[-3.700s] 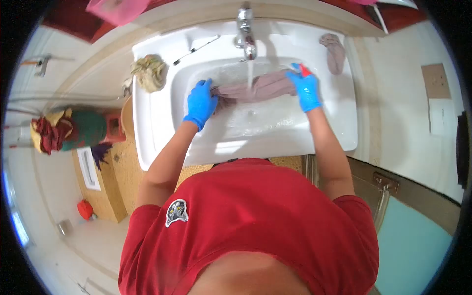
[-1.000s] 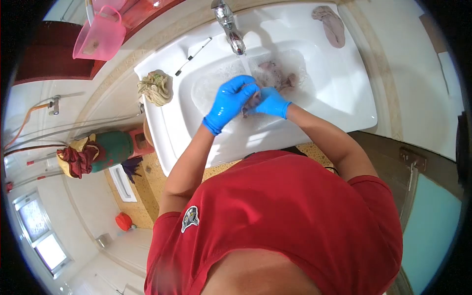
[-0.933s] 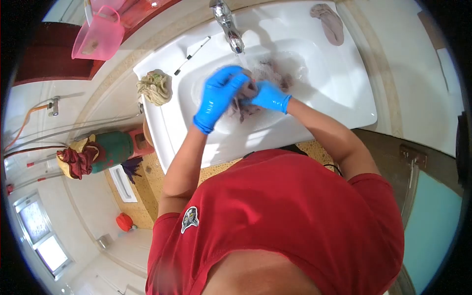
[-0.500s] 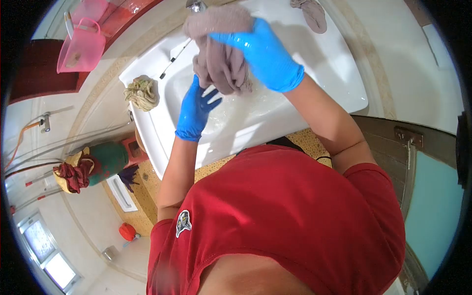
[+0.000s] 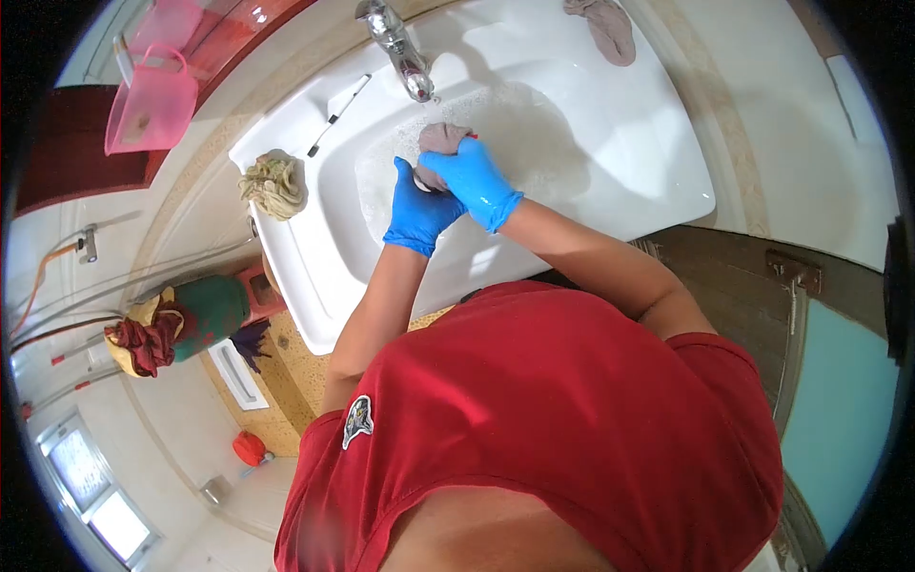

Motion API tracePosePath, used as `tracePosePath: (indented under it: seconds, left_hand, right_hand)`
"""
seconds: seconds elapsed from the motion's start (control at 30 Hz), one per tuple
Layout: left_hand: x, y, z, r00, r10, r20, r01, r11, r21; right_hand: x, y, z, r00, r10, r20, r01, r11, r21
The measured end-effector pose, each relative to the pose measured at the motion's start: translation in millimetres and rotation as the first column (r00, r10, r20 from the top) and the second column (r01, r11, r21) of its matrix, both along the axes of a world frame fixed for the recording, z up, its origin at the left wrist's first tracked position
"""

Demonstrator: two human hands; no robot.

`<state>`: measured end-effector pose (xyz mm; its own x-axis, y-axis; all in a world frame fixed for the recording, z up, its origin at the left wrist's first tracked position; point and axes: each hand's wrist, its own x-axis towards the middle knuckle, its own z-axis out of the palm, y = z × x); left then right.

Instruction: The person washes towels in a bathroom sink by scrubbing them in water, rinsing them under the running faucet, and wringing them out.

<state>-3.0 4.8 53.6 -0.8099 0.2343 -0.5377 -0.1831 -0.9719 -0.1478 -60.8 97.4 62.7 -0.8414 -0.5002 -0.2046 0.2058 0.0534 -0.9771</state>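
Mauve cloth [image 5: 442,139] bunched within the clasping right hand [image 5: 474,183], against the left hand [image 5: 419,217], the latter's hold unclear.

We cannot trace the full outline of the mauve cloth [image 5: 440,138], because the right hand [image 5: 472,181] covers its lower part. The same hand hides part of the left hand [image 5: 423,219]. At the right hand's upper edge, we note a red patch [image 5: 474,137] too small to identify. Well beyond that hand, the picture's top edge cuts off a second cloth [image 5: 607,33].
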Motion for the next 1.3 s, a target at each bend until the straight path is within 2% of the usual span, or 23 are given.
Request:
tracePosePath:
  seconds: [0.03,0.07,0.1,0.13,0.17,0.2,0.23,0.33,0.37,0.43,0.53,0.6,0.67,0.7,0.83,0.93,0.97,1.1,1.13,1.17,1.2,1.27,1.3]
  left_hand:
    - [1.8,2.6,1.0,0.999,0.013,-0.029,-0.016,0.994,-0.105]
    - [2.0,4.3,3.6,0.985,-0.162,-0.064,0.066,0.687,-0.724]
    - [-0.5,5.2,9.0,0.948,-0.319,0.018,0.035,0.046,-0.998]
    - [-4.0,5.7,14.9,0.907,-0.381,0.179,-0.099,-0.606,-0.789]
    - [-5.8,6.6,19.5,0.883,-0.321,0.342,-0.263,-0.943,-0.204]
    - [-6.0,6.9,22.4,0.879,-0.309,0.364,-0.249,-0.947,-0.201]
    - [-6.0,7.4,27.5,0.874,-0.296,0.387,-0.234,-0.952,-0.199]
    - [-7.5,11.8,55.2,0.850,-0.248,0.464,-0.166,-0.963,-0.211]
    - [-12.9,23.0,87.8,0.789,-0.201,0.580,-0.086,-0.972,-0.220]
    - [-16.2,5.7,41.9,0.845,-0.417,0.334,-0.358,-0.906,-0.226]
    - [-6.6,13.0,30.1,0.849,-0.520,0.089,-0.281,-0.589,-0.758]
    - [1.3,19.7,29.8,0.877,-0.480,0.004,-0.177,-0.330,-0.927]
    - [4.5,23.0,31.2,0.890,-0.455,-0.021,-0.149,-0.247,-0.957]
    - [5.3,24.3,31.1,0.893,-0.450,-0.019,-0.144,-0.246,-0.959]
    - [5.2,25.0,31.6,0.895,-0.446,0.020,-0.162,-0.367,-0.916]
    - [3.5,26.7,32.9,0.889,-0.457,0.019,-0.218,-0.460,-0.861]
    - [3.2,26.7,33.8,0.885,-0.465,0.005,-0.244,-0.474,-0.846]
    - [1.2,32.4,35.7,0.854,-0.448,-0.266,-0.292,0.011,-0.956]
    - [3.5,33.0,33.3,0.836,-0.387,-0.388,-0.264,0.337,-0.904]
    - [5.6,33.6,31.0,0.838,-0.255,-0.483,-0.217,0.656,-0.723]
    - [7.5,34.2,28.7,0.858,-0.112,-0.501,-0.169,0.860,-0.481]
    - [14.9,33.0,41.3,0.870,0.036,-0.491,-0.045,0.999,-0.007]
    - [16.3,33.2,37.9,0.912,0.066,-0.406,-0.067,0.998,0.013]
  right_hand:
    - [-0.1,1.3,-1.0,0.997,0.069,-0.037,-0.064,0.990,0.125]
    - [1.0,1.9,-1.8,0.988,0.143,-0.063,-0.123,0.961,0.248]
    - [3.4,3.1,1.9,0.978,0.165,-0.126,-0.131,0.962,0.241]
    - [7.7,5.7,10.1,0.964,0.186,-0.191,-0.139,0.962,0.234]
    - [13.0,9.8,19.1,0.945,0.208,-0.253,-0.149,0.961,0.231]
    - [15.4,13.7,26.6,0.921,0.231,-0.312,-0.162,0.959,0.232]
    - [14.3,18.9,33.0,0.931,0.284,-0.231,-0.238,0.949,0.206]
    - [16.7,30.3,65.5,0.928,0.351,-0.123,-0.354,0.935,-0.009]
    - [13.4,31.7,73.4,0.936,0.343,-0.082,-0.352,0.925,-0.144]
    - [6.2,32.4,82.3,0.938,0.348,0.006,-0.316,0.857,-0.406]
    - [-39.5,32.5,68.3,0.863,0.234,0.448,0.047,0.845,-0.533]
    - [-73.5,32.9,43.2,0.985,0.070,0.156,-0.004,0.922,-0.387]
    - [-93.9,29.4,-8.6,0.985,0.159,0.065,-0.147,0.976,-0.163]
    - [-96.7,28.3,-26.9,0.977,0.212,0.026,-0.211,0.977,-0.042]
    - [-73.3,34.0,-46.4,0.872,0.208,0.442,-0.210,0.977,-0.046]
    - [-62.4,30.9,-85.7,0.720,-0.004,0.694,0.081,0.994,-0.079]
    - [-53.6,27.1,-98.4,0.763,0.064,0.643,0.093,0.974,-0.207]
    - [-57.6,25.0,-80.4,0.712,0.380,0.590,0.064,0.802,-0.594]
    - [-54.9,25.0,-74.8,0.689,0.454,0.565,0.069,0.735,-0.675]
    - [-53.4,25.0,-68.9,0.667,0.523,0.530,0.079,0.658,-0.749]
    - [-52.6,24.7,-61.3,0.648,0.586,0.487,0.094,0.573,-0.814]
    - [-58.1,19.0,-44.0,0.727,0.460,0.509,0.016,0.730,-0.683]
    - [-64.9,16.7,-41.0,0.729,0.452,0.514,-0.043,0.780,-0.624]
